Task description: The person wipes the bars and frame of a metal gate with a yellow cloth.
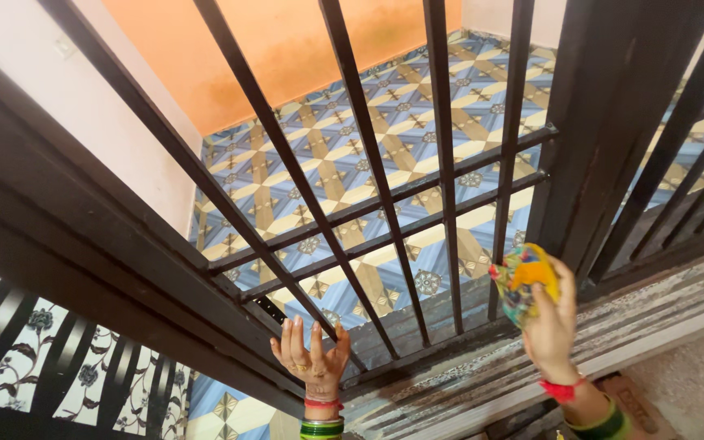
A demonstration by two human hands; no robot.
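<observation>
In the head view, the camera is looking down through a dark metal gate onto a patterned tile floor in blue, cream and tan. The left hand is reaching up to the lower part of the gate with its palm facing the camera. Its fingers are spreading wide and gripping nothing, and their tips are lying against a slanting bar near the lower frame. Green and red bangles are sitting on that wrist, and a ring is showing on one finger.

The right hand is rising just beside the gate's thick upright post. It is closing around a bunched cloth, yellow with red, green and blue patches, and pinching it between thumb and fingers. The cloth is standing out to the left of the fingers, near the foot of a thin bar, and I cannot tell whether it is touching the metal. A red thread and a green bangle are circling that wrist.

Five thin upright bars are running across the middle panel, and two crossbars are cutting through them. An orange wall is closing off the far end of the floor. No packages, labels or signs are showing clearly. A worn, streaked threshold is lying beneath the gate.
</observation>
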